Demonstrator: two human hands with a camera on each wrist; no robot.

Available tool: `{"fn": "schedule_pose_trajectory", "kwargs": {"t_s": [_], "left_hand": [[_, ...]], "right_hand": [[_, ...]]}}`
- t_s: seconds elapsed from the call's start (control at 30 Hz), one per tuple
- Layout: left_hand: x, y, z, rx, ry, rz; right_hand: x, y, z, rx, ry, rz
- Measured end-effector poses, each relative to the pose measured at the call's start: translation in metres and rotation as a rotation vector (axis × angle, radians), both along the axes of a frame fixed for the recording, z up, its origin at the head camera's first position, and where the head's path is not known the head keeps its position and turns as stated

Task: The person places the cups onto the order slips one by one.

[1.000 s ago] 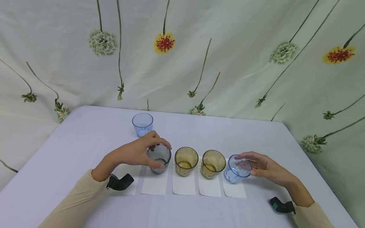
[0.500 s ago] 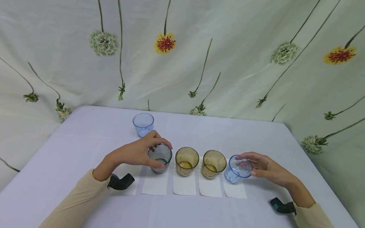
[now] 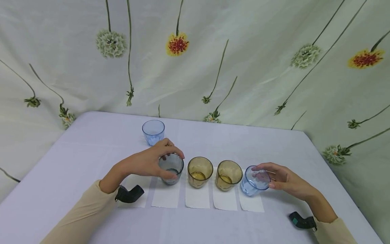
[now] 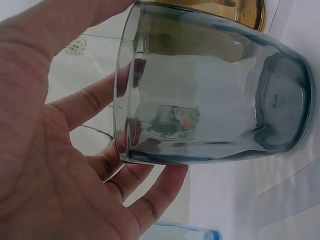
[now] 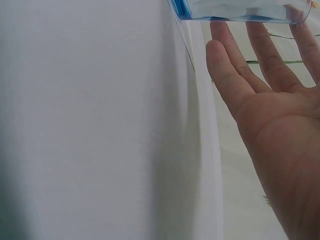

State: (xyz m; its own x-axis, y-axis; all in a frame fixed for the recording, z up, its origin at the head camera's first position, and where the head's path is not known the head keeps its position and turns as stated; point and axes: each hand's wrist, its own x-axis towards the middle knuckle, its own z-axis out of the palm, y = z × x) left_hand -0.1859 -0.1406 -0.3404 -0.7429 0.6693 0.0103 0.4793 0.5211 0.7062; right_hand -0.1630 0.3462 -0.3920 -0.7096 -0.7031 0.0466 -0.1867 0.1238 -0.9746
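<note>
My left hand [image 3: 146,163] grips a smoky grey glass tumbler [image 3: 172,162] near its rim. The thumb lies across the near side and the fingers reach round the far side, as the left wrist view also shows with the tumbler [image 4: 210,100] filling much of it. At the right end of the row, my right hand [image 3: 286,179] holds a light blue tumbler [image 3: 250,187], thumb on its right side and fingers behind. Only that tumbler's lower edge [image 5: 240,12] enters the right wrist view. Two amber tumblers, one left [image 3: 199,166] and one right [image 3: 229,173], stand upright between the hands.
Another light blue tumbler [image 3: 153,132] stands farther back, behind my left hand. Several white paper strips [image 3: 165,198] lie in a row under and before the glasses. A white cloth covers the table [image 3: 195,228]; a flower-printed curtain [image 3: 259,88] hangs behind it.
</note>
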Motion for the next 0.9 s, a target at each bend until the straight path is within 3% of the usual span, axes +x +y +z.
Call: {"fn": "schedule_pose_trajectory", "kwargs": {"t_s": [0.4, 0.57, 0.9], "left_hand": [[-0.006, -0.003, 0.005, 0.050, 0.040, 0.055], [-0.013, -0.009, 0.013, 0.057, 0.089, 0.135], [-0.037, -0.022, 0.020, 0.074, 0.174, 0.269]], "right_hand": [[0.000, -0.001, 0.002, -0.036, -0.030, 0.034], [0.000, 0.000, 0.002, -0.016, -0.007, 0.026], [0.000, -0.001, 0.003, -0.008, 0.013, 0.019]]}}
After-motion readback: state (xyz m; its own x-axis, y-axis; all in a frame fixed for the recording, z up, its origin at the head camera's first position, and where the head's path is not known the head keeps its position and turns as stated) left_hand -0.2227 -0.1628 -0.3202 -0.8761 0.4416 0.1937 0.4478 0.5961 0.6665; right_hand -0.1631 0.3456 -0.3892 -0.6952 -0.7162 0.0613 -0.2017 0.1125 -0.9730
